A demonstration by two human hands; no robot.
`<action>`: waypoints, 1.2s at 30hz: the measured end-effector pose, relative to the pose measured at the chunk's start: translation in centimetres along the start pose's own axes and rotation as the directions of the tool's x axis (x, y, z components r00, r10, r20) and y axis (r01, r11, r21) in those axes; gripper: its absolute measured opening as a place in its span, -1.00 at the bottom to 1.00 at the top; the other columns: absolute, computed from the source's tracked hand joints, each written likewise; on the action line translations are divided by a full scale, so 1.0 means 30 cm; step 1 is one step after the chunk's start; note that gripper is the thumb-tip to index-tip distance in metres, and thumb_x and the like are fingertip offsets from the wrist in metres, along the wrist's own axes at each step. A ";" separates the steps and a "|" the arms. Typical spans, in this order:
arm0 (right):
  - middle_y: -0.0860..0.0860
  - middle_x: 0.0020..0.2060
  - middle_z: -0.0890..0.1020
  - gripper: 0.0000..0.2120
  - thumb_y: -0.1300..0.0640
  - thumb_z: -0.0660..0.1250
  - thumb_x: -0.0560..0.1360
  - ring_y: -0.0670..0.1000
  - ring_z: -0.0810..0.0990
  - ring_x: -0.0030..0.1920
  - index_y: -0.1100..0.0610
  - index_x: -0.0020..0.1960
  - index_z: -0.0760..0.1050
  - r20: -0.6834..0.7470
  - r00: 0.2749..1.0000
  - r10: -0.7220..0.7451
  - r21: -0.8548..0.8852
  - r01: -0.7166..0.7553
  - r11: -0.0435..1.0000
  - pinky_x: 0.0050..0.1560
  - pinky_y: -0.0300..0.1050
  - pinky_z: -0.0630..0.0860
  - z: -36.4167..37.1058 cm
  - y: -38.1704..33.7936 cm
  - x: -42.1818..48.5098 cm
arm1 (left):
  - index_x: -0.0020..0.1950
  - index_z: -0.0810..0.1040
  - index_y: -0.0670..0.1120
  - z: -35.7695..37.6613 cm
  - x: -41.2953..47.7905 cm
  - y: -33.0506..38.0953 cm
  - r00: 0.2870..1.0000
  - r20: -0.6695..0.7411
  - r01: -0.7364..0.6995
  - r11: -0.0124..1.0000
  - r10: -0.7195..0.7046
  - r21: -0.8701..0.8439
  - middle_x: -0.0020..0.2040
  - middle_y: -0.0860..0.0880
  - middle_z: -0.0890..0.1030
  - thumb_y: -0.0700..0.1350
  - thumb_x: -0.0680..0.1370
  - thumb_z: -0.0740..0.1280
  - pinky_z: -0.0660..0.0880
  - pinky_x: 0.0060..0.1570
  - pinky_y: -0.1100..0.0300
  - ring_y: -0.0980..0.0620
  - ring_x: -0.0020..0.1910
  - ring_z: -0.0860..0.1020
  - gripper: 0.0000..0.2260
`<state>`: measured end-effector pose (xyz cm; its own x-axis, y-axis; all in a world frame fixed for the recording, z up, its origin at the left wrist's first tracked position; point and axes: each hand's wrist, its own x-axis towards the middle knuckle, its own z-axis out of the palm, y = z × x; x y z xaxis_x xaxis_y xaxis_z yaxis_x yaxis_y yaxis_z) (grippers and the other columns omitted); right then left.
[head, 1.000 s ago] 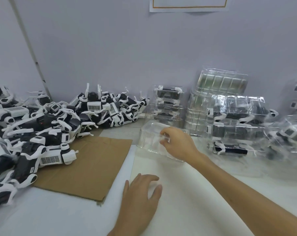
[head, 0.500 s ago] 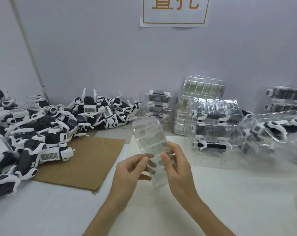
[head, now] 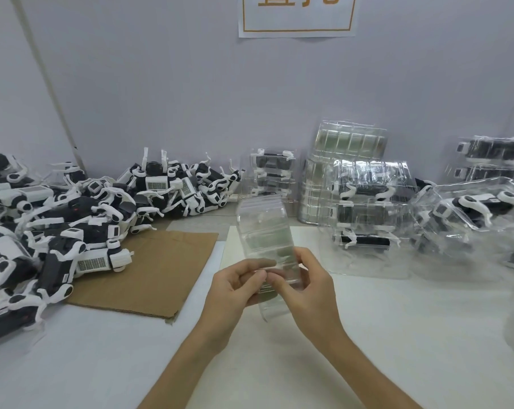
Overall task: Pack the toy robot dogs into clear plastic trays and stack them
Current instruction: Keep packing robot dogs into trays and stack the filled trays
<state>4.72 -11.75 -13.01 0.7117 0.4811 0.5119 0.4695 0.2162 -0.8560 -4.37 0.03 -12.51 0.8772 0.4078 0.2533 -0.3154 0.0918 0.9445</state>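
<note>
Main risk: the clear plastic tray is thin and I only have it by the lower end, with most of it standing above my fingers. If I squeeze too hard the wall creases; too light and it tips or slides out. It looks like I'm working an edge apart to open or separate it. A sudden pop could send it into the packed trays at the back right of the tabletop and topple that stack.

Left hand and right hand are both pinching the tray's lower part, fingertips nearly meeting on it. The tray is off the tabletop, above its middle, near upright, top leaning a bit left. No dog in it yet. The loose toy robot dogs are piled along the left edge, well apart from the tray.
</note>
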 end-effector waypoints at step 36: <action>-0.05 -0.18 0.74 -0.80 0.15 0.53 0.45 -0.05 0.72 -0.18 0.02 0.01 0.57 0.019 0.994 0.112 0.057 -0.113 0.992 -0.19 -0.32 0.55 -0.016 -0.003 0.018 | 0.03 0.72 -0.01 0.010 -0.001 0.009 0.988 -0.155 0.014 1.000 -0.016 -0.013 -0.03 -0.19 0.72 -0.16 0.54 0.39 0.62 -0.10 0.15 -0.16 -0.05 0.71 -0.86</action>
<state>5.33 -11.92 -12.60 0.7495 0.5188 0.4113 0.3554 0.2088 -0.9111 -4.37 -0.23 -12.21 0.8157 0.5417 0.2029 -0.3079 0.1098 0.9451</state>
